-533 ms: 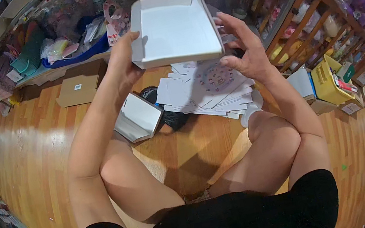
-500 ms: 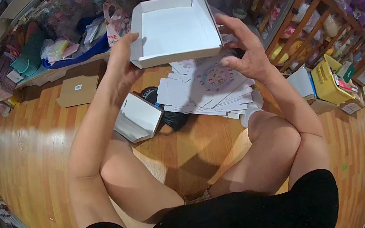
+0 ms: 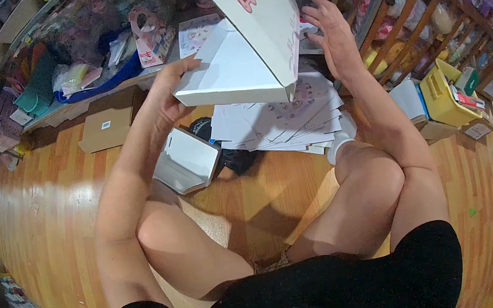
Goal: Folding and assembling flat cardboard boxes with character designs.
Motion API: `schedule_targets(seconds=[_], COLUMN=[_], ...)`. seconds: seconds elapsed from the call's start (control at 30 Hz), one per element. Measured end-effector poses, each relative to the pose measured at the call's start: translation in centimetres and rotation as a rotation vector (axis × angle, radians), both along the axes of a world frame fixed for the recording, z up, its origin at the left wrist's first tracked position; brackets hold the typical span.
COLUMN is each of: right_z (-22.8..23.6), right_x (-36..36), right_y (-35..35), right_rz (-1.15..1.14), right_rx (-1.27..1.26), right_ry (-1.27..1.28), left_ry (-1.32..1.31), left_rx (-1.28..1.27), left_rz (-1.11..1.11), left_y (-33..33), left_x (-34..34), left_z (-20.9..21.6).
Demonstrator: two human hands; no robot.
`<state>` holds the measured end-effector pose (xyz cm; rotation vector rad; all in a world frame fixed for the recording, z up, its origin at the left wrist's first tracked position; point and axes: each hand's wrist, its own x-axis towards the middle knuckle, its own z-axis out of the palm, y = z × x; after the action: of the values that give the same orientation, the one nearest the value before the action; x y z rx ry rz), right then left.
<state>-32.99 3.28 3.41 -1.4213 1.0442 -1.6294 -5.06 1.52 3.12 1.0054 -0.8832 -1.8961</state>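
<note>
My left hand (image 3: 167,98) has a closed grip on the near-left corner of a white flat cardboard box (image 3: 232,71); its printed lid stands raised. My right hand (image 3: 335,39) is open behind that lid. Below lie white printed flat cartons (image 3: 280,118), stacked on the wooden floor (image 3: 40,217).

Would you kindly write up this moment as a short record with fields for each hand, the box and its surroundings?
Setting: person seated on a wooden floor, shelves around
Left hand: grips the left edge of a white cardboard box
Right hand: fingers spread, against the raised printed lid
Box state: open, lid tilted up
Below the box: stack of flat printed sheets
Near left knee: small open white box
Right side: yellow case
</note>
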Motion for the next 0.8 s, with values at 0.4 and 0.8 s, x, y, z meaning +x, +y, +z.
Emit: schedule_targets(seconds=[0.4,0.8], right_z=[-3.7,-3.4], right_x=[-1.0,-1.7], right_y=[-2.4,-2.4], right_rz=[-0.13,-0.319], right_rx=[0.245,0.202], right_ry=[-0.304,-0.303], left_ry=[0.154,-0.806], left_rx=[-0.121,-1.59], left_rz=[-0.025,-0.149], left_y=[0.4,3.8], left_x=[-0.7,-1.0], left_z=[-0.2,3.2])
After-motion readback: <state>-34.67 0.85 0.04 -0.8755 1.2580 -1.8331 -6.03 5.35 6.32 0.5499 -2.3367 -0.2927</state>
